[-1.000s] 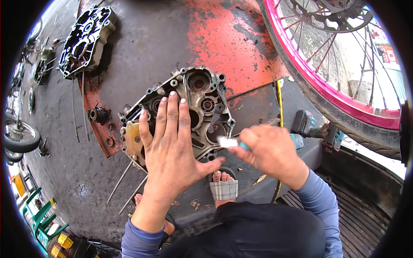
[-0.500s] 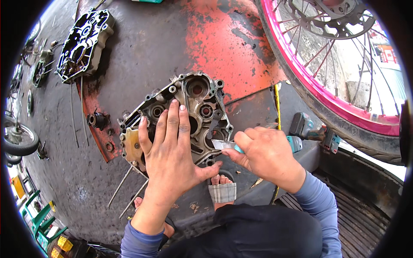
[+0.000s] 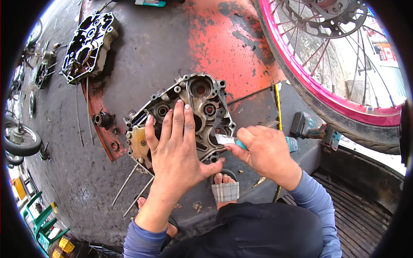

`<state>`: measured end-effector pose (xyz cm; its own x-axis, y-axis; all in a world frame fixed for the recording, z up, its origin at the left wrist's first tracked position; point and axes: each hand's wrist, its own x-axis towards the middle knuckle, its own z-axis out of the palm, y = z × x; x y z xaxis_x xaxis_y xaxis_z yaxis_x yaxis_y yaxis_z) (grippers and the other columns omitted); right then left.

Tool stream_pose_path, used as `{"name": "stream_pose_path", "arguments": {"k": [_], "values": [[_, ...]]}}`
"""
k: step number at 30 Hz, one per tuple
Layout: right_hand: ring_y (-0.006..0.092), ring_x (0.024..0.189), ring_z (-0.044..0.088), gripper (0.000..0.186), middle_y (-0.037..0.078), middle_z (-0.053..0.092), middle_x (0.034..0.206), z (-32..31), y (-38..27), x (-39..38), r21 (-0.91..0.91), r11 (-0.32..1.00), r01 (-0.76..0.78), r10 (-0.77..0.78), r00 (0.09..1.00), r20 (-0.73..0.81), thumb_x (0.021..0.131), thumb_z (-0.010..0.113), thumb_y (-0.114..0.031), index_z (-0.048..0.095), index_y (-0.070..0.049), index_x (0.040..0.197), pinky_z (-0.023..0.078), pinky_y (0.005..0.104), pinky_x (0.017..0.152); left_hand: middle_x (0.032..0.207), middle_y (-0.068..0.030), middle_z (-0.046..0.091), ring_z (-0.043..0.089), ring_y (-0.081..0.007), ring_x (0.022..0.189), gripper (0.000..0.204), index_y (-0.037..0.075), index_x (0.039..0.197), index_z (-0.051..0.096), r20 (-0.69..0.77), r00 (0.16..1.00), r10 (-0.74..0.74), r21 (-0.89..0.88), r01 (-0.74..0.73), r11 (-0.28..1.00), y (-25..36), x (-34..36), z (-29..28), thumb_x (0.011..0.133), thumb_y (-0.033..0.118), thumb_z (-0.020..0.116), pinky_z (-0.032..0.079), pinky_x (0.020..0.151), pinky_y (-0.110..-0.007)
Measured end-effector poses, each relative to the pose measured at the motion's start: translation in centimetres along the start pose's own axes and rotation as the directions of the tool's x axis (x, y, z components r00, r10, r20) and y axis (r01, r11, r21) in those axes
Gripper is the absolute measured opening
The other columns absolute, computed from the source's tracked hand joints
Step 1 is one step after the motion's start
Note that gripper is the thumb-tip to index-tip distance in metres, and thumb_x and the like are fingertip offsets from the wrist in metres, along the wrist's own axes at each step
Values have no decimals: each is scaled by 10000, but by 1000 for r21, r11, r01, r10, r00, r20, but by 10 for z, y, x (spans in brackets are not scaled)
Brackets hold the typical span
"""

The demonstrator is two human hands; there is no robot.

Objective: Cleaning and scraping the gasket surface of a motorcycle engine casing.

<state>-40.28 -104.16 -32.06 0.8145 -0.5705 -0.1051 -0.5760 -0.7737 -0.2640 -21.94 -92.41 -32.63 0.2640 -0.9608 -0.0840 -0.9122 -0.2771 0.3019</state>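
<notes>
An engine crankcase half (image 3: 201, 89) lies open side up below me, its bores and edges grimy. My left hand (image 3: 177, 152) rests flat on it with the fingers outstretched, covering part of its middle. My right hand (image 3: 270, 154) is closed around the teal handle of a utility knife. The wide knife blade (image 3: 224, 139) touches or hovers just over the right side of the crankcase; contact cannot be told. Two long studs (image 3: 124, 185) stick out of the case toward me.
Another crankcase half (image 3: 92, 47) lies at the far left beside a small dark round part (image 3: 103, 119). A cordless power tool (image 3: 316, 131) lies to the right, near a pink-rimmed wheel (image 3: 329, 92). My sandalled foot (image 3: 225, 191) is close to the crankcase's near edge.
The view has shifted slightly, so most things appear a little further right. The knife blade has moved slightly against the crankcase edge. My left hand keeps its place on the case.
</notes>
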Motion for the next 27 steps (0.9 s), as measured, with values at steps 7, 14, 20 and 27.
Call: {"name": "stream_pose_path", "arguments": {"k": [7, 14, 20, 27], "values": [[322, 795, 614, 355, 110, 574, 780, -14, 22, 2, 137, 989, 60, -57, 998, -24, 904, 697, -395, 588, -59, 866, 483, 446, 681, 1468, -193, 472, 458, -314, 1368, 1151, -68, 1412, 483, 2, 1000, 3, -26, -3, 1000, -2, -1, -8, 553, 612, 837, 109, 1204, -575], [381, 711, 650, 274, 159, 629, 699, -23, 35, 16, 548, 827, -128, -44, 956, 289, 1004, 594, -307, 614, -64, 880, 470, 495, 605, 1358, -170, 498, 470, -336, 1332, 1085, -65, 1389, 498, 175, 976, 134, 44, -143, 989, -13, -6, -30, 539, 500, 867, 146, 1194, -638], [404, 656, 636, 363, 148, 624, 668, -2, 25, 23, 223, 971, 88, -112, 989, 97, 1011, 571, -381, 588, -69, 825, 481, 501, 582, 1377, -197, 502, 472, -337, 1357, 1137, -90, 1391, 494, 117, 984, 136, 10, -138, 990, -12, -11, -24, 514, 540, 850, 84, 1224, -610], [396, 629, 638, 426, 143, 620, 632, 3, 29, 40, 142, 987, 77, -88, 993, 73, 991, 565, -476, 606, -91, 814, 473, 511, 550, 1380, -178, 519, 493, -315, 1342, 1105, -51, 1393, 517, 26, 997, 71, -13, -71, 997, -13, -18, -7, 540, 575, 836, 77, 1227, -600]]}}
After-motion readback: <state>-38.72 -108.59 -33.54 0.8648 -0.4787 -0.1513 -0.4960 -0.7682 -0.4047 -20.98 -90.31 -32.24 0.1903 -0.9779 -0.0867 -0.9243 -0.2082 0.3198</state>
